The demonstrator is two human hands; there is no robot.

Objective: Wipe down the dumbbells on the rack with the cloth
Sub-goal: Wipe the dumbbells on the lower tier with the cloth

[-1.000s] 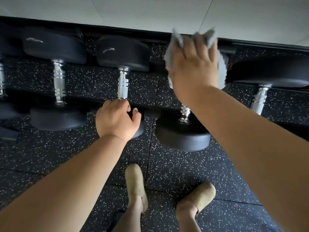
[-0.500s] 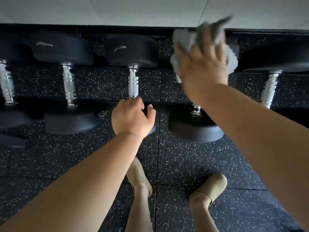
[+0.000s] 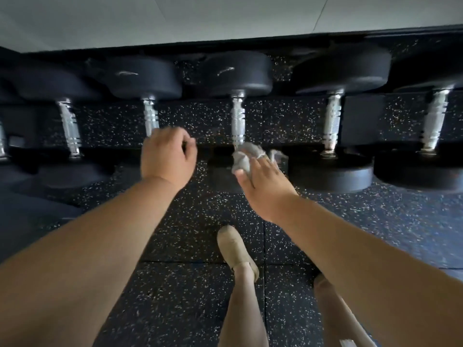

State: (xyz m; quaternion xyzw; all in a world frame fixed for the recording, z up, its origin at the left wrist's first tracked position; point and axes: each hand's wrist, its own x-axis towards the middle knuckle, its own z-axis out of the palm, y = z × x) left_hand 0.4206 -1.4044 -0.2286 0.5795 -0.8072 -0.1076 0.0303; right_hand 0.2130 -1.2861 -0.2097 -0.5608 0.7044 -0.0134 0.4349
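**Cloth on the middle dumbbell's handle**

At mid-frame the right hand (image 3: pixel 263 182) clamps its fingers on the crumpled grey cloth (image 3: pixel 244 157). The cloth is against the lower end of the centre black-headed, chrome-handled dumbbell (image 3: pixel 238 116). The left hand (image 3: pixel 167 156) is curled, possibly gripping the neighbouring dumbbell (image 3: pixel 150 113), but blur hides this. No dumbbell looks visibly cleaned, so most of the task probably remains.

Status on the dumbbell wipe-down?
Right hand holds cloth at near end of middle dumbbell. Left hand curled by next dumbbell, grip unclear. Nothing in the way.
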